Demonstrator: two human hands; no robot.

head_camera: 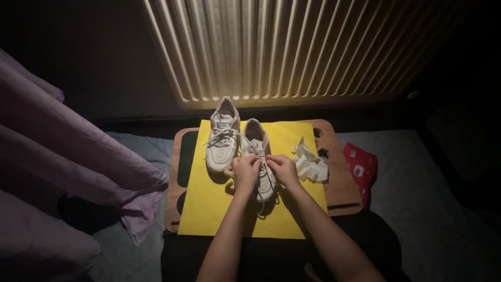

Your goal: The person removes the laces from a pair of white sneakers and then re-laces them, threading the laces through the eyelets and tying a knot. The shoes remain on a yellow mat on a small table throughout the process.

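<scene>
A: Where's the shoe (257, 156)?
B: Right one of two, on yellow paper (219, 209). Left hand (243, 171) and right hand (282, 169) both pinch its laces (260, 156); fingers hide the knot.
A: Anything else?
B: White rag (309, 163) beside it, a red packet (361, 166) off the tray (342, 185). Room's too dark for print.

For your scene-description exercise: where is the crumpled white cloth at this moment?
In the head view, the crumpled white cloth lies right of centre on the yellow sheet's right edge, just beside the right hand and the shoe being laced.
</scene>
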